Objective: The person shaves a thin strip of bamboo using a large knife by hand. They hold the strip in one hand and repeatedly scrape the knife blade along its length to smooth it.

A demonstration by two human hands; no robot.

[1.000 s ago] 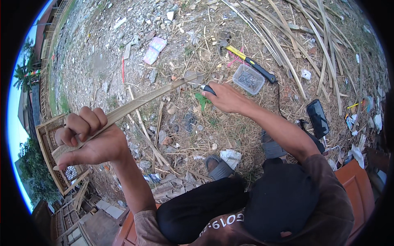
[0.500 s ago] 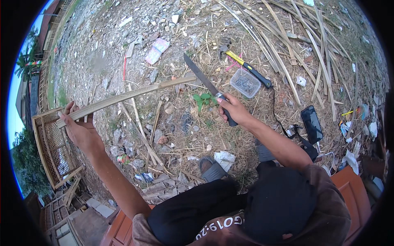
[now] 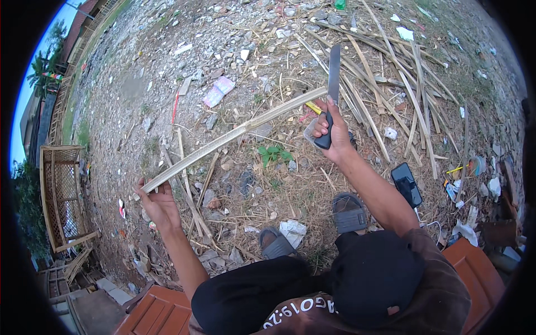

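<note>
A long split bamboo strip (image 3: pixel 234 133) slants from lower left to upper right across the view. My left hand (image 3: pixel 161 209) pinches its lower left end. In my right hand (image 3: pixel 339 137) is a machete (image 3: pixel 334 72), its dark handle wrapped by my fingers and its blade pointing away from me. The strip's far end lies at the base of the blade, close to my right fingers; whether they touch I cannot tell. Behind my right hand, a hammer's yellow handle (image 3: pixel 314 108) and a clear plastic tub (image 3: pixel 309 132) are mostly hidden.
Loose bamboo strips (image 3: pixel 410 84) lie in a heap at the far right. A phone (image 3: pixel 406 184) rests on the ground right of my sandalled feet (image 3: pixel 350 213). More strips (image 3: pixel 195 212) lie near my left hand. A lattice bamboo frame (image 3: pixel 62 198) stands at the left. Stones and litter cover the ground.
My right hand has lifted the machete forward and turned its blade from pointing left to nearly straight ahead. The bamboo strip and my left hand have shifted right, and the strip now reaches the machete.
</note>
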